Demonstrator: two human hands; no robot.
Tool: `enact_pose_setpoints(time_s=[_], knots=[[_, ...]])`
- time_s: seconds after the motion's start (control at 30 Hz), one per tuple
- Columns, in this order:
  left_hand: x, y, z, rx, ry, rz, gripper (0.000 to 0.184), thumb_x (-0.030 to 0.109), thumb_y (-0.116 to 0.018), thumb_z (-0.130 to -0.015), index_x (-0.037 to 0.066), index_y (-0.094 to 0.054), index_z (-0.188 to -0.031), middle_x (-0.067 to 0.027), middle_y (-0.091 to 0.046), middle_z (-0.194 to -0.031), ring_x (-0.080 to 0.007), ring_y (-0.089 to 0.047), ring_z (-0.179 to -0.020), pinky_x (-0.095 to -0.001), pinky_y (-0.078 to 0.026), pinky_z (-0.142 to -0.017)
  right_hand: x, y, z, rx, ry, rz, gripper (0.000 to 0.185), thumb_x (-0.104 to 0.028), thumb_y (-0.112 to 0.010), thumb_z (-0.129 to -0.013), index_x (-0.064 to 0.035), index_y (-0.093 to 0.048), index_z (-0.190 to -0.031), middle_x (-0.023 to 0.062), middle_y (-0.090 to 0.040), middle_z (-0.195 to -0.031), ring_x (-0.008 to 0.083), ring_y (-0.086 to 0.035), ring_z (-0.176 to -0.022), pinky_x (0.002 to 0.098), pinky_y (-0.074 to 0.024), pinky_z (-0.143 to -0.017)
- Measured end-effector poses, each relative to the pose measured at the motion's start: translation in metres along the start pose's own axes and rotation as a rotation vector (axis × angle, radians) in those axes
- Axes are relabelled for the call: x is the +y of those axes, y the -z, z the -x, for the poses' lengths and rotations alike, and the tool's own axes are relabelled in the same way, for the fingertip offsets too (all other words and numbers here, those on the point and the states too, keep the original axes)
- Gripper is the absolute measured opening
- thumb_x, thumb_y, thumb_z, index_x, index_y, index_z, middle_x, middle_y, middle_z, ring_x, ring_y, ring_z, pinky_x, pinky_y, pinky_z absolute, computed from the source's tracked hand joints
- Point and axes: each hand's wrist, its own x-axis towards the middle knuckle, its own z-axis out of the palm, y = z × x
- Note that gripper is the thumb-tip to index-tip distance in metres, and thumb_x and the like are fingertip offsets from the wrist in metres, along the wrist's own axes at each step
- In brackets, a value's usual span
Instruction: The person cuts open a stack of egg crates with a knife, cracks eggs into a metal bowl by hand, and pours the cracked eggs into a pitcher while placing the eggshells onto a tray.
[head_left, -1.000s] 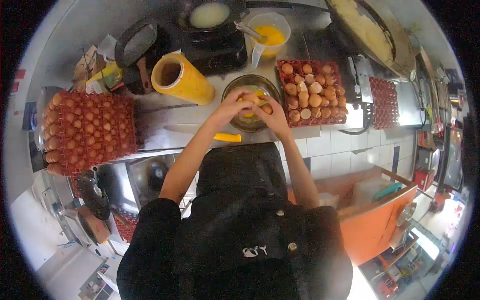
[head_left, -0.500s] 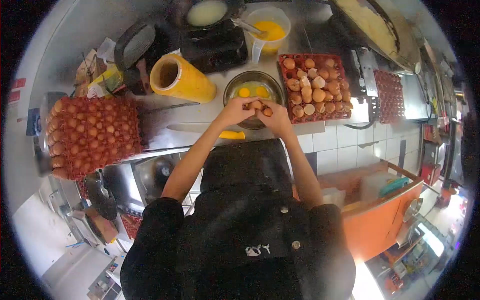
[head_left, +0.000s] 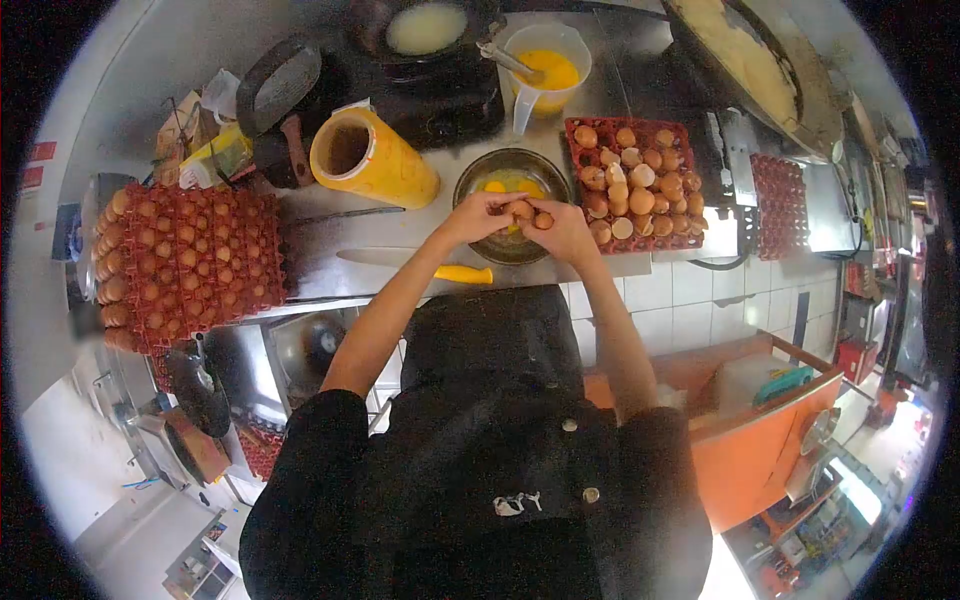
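Over a round metal bowl [head_left: 463,190], my left hand [head_left: 473,219] and my right hand [head_left: 563,236] meet with fingertips closed on a brown egg [head_left: 519,210]. A second brown egg or piece of shell [head_left: 543,220] sits in my right fingers. Whether the shell between my hands is split, I cannot tell. Yellow yolks [head_left: 528,187] lie in clear egg white inside the bowl, partly hidden by my hands. Right of the bowl stands a red egg tray [head_left: 640,247] with whole brown eggs and broken shells.
A knife with a yellow handle [head_left: 465,274] lies near the counter edge, left of the bowl. Behind it stands a yellow-wrapped roll [head_left: 400,170]. A jug [head_left: 522,100] of beaten egg is at the back. Stacked egg trays [head_left: 190,265] fill the far left; pans sit behind.
The view has shifted slightly, so the counter things appear a little lower and to the right. My hands stay together over the bowl, still holding egg.
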Motion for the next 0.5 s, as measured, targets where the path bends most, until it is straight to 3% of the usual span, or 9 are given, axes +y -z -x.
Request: enact_pose_setpoints(time_s=[0.07,0.17,0.27,0.37,0.43,0.5], knots=[[-0.017,-0.002,-0.005,0.018,-0.086,0.093,0.050,0.003,-0.061,-0.088,0.012,-0.059,-0.137,-0.0016,-0.071,-0.105,-0.0062,-0.059,-0.083,-0.0243,-0.051,-0.076,0.002,0.002,-0.001,-0.009,0.035,0.007,0.042,-0.031,-0.074,-0.077,-0.0059,-0.071,-0.110,0.0229,-0.068,-0.091,0.0422,-0.066,-0.087,0.0449,-0.0545,-0.075],[-0.009,0.008,-0.004,-0.047,0.009,0.157,0.050,0.003,-0.060,-0.088,0.013,-0.059,-0.137,0.0009,-0.069,-0.097,-0.0070,-0.058,-0.078,-0.0242,-0.050,-0.073,0.011,0.006,-0.005,-0.037,0.099,0.081,0.041,-0.030,-0.072,-0.077,-0.0085,-0.070,-0.112,0.0199,-0.069,-0.095,0.0404,-0.066,-0.088,0.0447,-0.0547,-0.077],[0.001,0.011,-0.003,-0.063,-0.077,-0.038,0.049,0.006,-0.063,-0.088,0.012,-0.060,-0.136,0.0020,-0.067,-0.090,-0.0088,-0.056,-0.073,-0.0252,-0.050,-0.071,0.020,0.005,-0.005,-0.067,0.180,0.228,0.042,-0.029,-0.071,-0.078,-0.0117,-0.068,-0.116,0.0169,-0.070,-0.099,0.0377,-0.067,-0.090,0.0453,-0.0549,-0.077],[0.035,0.022,0.001,-0.130,-0.155,-0.502,0.048,0.008,-0.065,-0.086,0.010,-0.061,-0.135,0.0009,-0.067,-0.092,-0.0103,-0.057,-0.075,-0.0259,-0.050,-0.072,0.021,0.006,-0.004,-0.103,0.212,0.402,0.042,-0.030,-0.070,-0.079,-0.0130,-0.066,-0.117,0.0151,-0.070,-0.101,0.0359,-0.068,-0.089,0.0460,-0.0550,-0.077],[0.023,0.026,-0.004,-0.035,-0.221,-0.546,0.047,0.012,-0.068,-0.087,0.009,-0.061,-0.133,0.0006,-0.065,-0.093,-0.0116,-0.058,-0.076,-0.0267,-0.050,-0.071,0.019,0.010,-0.004,-0.124,0.243,0.448,0.040,-0.032,-0.070,-0.081,-0.0122,-0.066,-0.115,0.0146,-0.070,-0.101,0.0356,-0.068,-0.088,0.0457,-0.0550,-0.076],[0.005,0.027,-0.008,0.028,-0.200,-0.451,0.047,0.016,-0.071,-0.087,0.008,-0.060,-0.132,0.0005,-0.064,-0.094,-0.0126,-0.059,-0.077,-0.0272,-0.050,-0.070,0.008,0.017,0.003,-0.058,0.075,0.336,0.041,-0.033,-0.073,-0.080,-0.0102,-0.066,-0.113,0.0150,-0.070,-0.100,0.0359,-0.068,-0.087,0.0444,-0.0551,-0.076]])
